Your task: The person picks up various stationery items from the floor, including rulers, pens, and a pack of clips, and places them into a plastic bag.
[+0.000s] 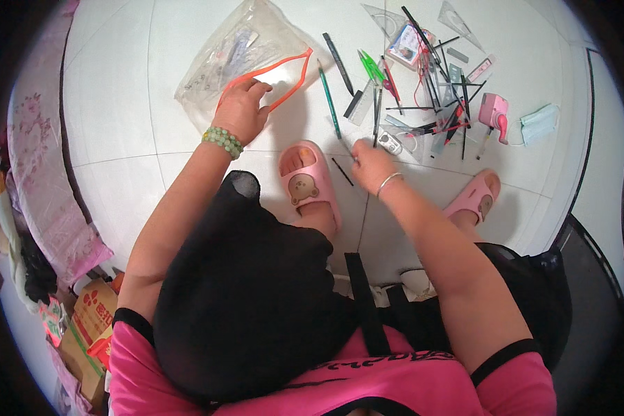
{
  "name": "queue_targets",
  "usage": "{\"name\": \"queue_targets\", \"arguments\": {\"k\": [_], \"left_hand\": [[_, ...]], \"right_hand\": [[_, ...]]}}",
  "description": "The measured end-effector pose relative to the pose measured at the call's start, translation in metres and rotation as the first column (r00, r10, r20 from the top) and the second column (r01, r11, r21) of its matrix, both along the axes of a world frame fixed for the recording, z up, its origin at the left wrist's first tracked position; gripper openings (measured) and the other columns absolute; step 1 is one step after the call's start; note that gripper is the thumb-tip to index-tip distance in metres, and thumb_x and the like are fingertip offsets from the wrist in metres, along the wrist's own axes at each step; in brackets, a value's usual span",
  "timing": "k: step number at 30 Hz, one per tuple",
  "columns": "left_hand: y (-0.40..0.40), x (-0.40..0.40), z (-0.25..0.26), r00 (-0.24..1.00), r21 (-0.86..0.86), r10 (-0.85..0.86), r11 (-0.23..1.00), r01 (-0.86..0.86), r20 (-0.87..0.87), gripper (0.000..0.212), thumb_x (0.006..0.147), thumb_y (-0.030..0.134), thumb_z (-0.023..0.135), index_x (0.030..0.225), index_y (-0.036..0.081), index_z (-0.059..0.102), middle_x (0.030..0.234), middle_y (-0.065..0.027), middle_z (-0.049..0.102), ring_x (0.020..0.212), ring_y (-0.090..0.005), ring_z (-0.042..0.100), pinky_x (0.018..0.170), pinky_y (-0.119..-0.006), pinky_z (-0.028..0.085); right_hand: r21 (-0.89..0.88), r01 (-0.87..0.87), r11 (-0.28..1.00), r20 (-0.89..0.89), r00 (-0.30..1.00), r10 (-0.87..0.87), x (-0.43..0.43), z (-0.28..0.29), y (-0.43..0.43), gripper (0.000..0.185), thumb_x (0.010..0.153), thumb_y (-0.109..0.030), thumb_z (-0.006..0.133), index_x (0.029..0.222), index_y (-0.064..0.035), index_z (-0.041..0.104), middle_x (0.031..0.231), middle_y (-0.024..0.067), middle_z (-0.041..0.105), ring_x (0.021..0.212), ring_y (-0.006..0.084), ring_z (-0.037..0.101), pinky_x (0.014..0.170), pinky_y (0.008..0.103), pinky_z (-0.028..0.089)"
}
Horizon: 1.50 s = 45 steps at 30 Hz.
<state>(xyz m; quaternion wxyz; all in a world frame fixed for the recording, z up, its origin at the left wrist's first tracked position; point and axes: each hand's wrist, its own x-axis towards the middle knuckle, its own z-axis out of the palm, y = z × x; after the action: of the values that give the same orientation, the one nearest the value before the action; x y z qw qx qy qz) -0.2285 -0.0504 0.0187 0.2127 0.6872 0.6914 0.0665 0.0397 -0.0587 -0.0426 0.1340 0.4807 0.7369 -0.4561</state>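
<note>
My left hand (242, 109) grips the orange-edged mouth of a clear plastic bag (203, 78), which lies gaping on the floor with some items blurred inside. A green beaded bracelet (222, 142) circles that wrist. My right hand (373, 165) is low over the floor with its fingers curled together; whether something thin is between them is hidden. Close to it are a dark green pencil (329, 99), a short black stick (342, 171) and a small white-and-grey correction tape dispenser (390, 143). A black pen-like stick (338, 62) lies beyond the pencil.
Pens and refills (447, 104) lie heaped at the right, with green scissors (370, 66), a set square (458, 25), a clear ruler (363, 104), a pink pencil sharpener (493, 112) and a face mask (538, 125). My feet in pink slippers (325, 179) flank my right hand. Cardboard boxes (86, 333) stand at left.
</note>
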Motion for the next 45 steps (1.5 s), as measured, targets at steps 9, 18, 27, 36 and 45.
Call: {"name": "queue_targets", "arguments": {"k": [9,18,27,36,45], "left_hand": [[0.0,0.019,0.004,0.999,-0.12,-0.018,0.993,0.023,0.039,0.029,0.069,0.007,0.06,0.097,0.005,0.056,0.098,-0.0136,0.055,0.089,-0.0295,0.053,0.078,-0.036,0.043],[-0.007,0.055,-0.003,0.9,-0.567,0.209,0.822,0.051,0.384,0.034,0.074,0.011,0.057,0.106,0.0,0.052,0.093,-0.0149,0.059,0.083,-0.0242,0.059,0.073,-0.031,0.046],[-0.006,0.09,-0.006,0.361,-0.907,0.847,0.42,-0.006,0.39,0.027,0.086,0.012,0.043,0.11,0.001,0.048,0.094,-0.0101,0.057,0.08,-0.0166,0.057,0.069,-0.028,0.048],[-0.002,0.087,-0.008,0.174,-0.873,0.862,0.486,-0.024,0.475,0.021,0.091,0.02,0.038,0.095,0.003,0.05,0.088,-0.0091,0.057,0.078,-0.0167,0.057,0.066,-0.029,0.047],[-0.001,0.087,-0.001,0.345,-0.894,0.853,0.441,-0.079,0.39,0.025,0.09,0.024,0.04,0.09,0.004,0.054,0.062,-0.0003,0.042,0.05,-0.0075,0.035,0.047,-0.021,0.034]], "right_hand": [[-0.097,-0.203,0.974,0.135,0.967,0.215,-0.019,0.005,-0.028,0.017,0.073,-0.007,0.052,0.087,0.0026,0.053,0.082,0.0232,0.059,0.076,0.0359,0.059,0.068,0.0415,0.047],[-0.619,0.518,0.59,0.019,0.761,-0.649,-0.011,0.009,0.003,0.009,0.077,-0.007,0.052,0.081,0.0008,0.055,0.081,0.0151,0.061,0.069,0.0204,0.062,0.058,0.0301,0.049],[-0.659,0.554,0.509,-0.18,0.541,-0.822,-0.033,0.027,0.016,0.017,0.082,-0.018,0.053,0.077,-0.0008,0.054,0.067,0.0066,0.057,0.056,0.0136,0.057,0.048,0.0262,0.045],[-0.103,0.312,0.944,-0.269,0.905,-0.329,-0.028,0.033,0.015,0.023,0.081,-0.024,0.053,0.077,-0.0012,0.054,0.074,0.011,0.059,0.062,0.023,0.058,0.059,0.0333,0.048],[0.184,0.077,0.98,0.296,0.946,-0.13,-0.008,-0.003,0.077,0.02,0.076,-0.018,0.053,0.085,-0.0008,0.058,0.085,0.0218,0.06,0.086,0.0341,0.058,0.072,0.0399,0.047]]}}
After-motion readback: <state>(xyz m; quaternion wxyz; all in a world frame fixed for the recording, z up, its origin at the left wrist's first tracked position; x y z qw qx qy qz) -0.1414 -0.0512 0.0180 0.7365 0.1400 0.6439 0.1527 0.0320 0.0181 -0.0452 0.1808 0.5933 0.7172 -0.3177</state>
